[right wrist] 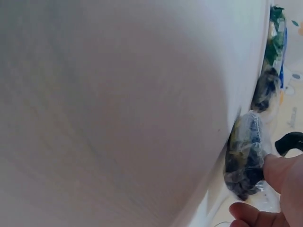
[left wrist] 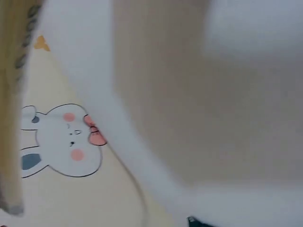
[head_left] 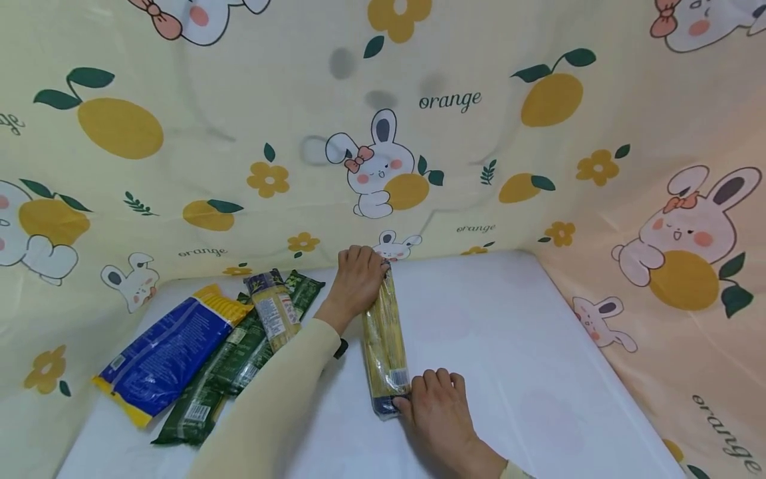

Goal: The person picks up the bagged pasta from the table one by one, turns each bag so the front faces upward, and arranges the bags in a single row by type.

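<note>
Cloth (head_left: pixel 455 153), cream and printed with rabbits, yellow fruit, flowers and the word "orange", hangs behind and at both sides of the work area. Bench (head_left: pixel 479 319), white-topped, carries all packages and meets the cloth along its far edge. Pale yellow sleeve (head_left: pixel 269 406) on the person's left arm extends across the bench from the near side, passing in front of part of the packages on the left.

Blue bag (head_left: pixel 167 352), with yellow ends, lies slanted at the left, its long side against the green packets (head_left: pixel 242 356). These lie overlapping one another, also slanted; their exact number cannot be told.

Long packet (head_left: pixel 385 339), clear film over yellowish sticks with dark blue ends, lies lengthwise near the middle of the bench, well apart from the blue bag, its far end close to the cloth. Shorter clear packet (head_left: pixel 275 316), with a purple end and a white printed panel, rests on the green packets.

Right hand (head_left: pixel 439 416): grip clamped on the near right corner of the long packet, thumb against the film. Left hand (head_left: pixel 357 279): grip clamped on the far end, fingers curled over it; thumb hidden. Black band (head_left: pixel 341 348) shows at the left wrist. Barcode label (head_left: pixel 397 377) sits near the long packet's near end.
</note>
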The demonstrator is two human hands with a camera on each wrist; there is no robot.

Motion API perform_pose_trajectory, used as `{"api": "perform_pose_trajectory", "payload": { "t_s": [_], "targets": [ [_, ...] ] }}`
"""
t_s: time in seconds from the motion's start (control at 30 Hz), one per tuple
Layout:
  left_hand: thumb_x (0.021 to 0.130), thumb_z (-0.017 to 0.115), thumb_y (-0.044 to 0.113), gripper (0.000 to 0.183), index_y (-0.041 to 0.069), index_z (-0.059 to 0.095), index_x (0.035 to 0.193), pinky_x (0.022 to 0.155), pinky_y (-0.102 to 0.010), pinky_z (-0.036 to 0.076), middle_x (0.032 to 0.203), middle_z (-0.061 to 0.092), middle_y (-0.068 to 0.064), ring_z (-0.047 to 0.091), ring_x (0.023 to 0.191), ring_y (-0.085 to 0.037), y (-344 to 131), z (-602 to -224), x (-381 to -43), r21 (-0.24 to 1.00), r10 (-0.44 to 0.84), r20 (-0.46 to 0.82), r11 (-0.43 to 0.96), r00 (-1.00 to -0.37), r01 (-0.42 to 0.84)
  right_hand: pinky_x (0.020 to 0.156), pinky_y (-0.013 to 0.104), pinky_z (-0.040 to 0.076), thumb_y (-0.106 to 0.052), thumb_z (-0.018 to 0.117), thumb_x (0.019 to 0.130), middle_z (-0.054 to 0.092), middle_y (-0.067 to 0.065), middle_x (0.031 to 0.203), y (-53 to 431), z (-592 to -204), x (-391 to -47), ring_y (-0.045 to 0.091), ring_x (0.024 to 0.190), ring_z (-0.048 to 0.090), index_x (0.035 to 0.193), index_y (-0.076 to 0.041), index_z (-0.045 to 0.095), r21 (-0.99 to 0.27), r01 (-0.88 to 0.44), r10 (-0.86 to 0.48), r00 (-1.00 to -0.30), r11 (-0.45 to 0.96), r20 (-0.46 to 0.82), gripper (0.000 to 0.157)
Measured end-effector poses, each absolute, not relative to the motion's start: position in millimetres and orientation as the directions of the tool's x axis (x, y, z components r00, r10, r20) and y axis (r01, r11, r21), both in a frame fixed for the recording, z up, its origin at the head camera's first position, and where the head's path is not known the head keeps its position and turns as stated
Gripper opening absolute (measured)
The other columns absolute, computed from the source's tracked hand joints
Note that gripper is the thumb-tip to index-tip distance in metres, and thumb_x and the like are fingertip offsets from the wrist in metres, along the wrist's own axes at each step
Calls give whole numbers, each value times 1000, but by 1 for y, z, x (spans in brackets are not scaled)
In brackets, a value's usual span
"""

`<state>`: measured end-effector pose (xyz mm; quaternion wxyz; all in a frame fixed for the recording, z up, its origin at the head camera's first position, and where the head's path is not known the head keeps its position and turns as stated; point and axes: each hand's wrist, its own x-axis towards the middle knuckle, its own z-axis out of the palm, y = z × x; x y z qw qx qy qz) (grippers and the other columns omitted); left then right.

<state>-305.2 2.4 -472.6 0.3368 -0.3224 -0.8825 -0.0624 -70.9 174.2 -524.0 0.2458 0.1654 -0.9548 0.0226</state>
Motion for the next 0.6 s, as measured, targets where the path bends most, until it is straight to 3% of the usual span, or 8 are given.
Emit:
{"api": "perform_pose_trajectory", "payload": {
  "t_s": [0.17, 0.33, 0.47, 0.6],
  "targets": [
    [116, 36, 30, 36, 3, 58, 107, 89, -47, 37, 108, 57, -13, 48, 103, -33, 1, -457, -302, -141, 535, 715, 741, -450, 657, 75, 44, 42, -53, 80, 88, 39, -1, 68, 173, -525, -76, 22, 71, 44, 73, -12, 50, 2, -306, -271, -840, 952, 470, 53],
    [117, 24, 33, 44, 5, 58, 113, 94, -46, 37, 114, 56, -10, 46, 109, -30, 3, -442, -292, -153, 552, 717, 720, -425, 676, 79, 43, 40, -48, 78, 92, 42, -4, 71, 169, -521, -79, 18, 74, 44, 76, -15, 52, -150, -250, -193, -929, 957, 316, 45],
    [117, 25, 33, 43, 5, 58, 115, 94, -45, 37, 114, 54, -9, 45, 109, -29, 3, -433, -283, -146, 549, 715, 723, -433, 676, 81, 41, 38, -41, 78, 94, 42, -7, 71, 170, -518, -80, 15, 76, 42, 75, -17, 51, -244, -234, -171, -953, 941, 252, 41],
    [116, 37, 32, 34, 6, 59, 116, 91, -46, 37, 115, 52, -10, 44, 105, -29, 4, -419, -274, -109, 515, 743, 723, -427, 682, 80, 40, 38, -35, 82, 91, 46, -6, 70, 179, -514, -87, 16, 74, 43, 73, -17, 51, -224, -264, -185, -929, 938, 321, 41]
  ]
}}
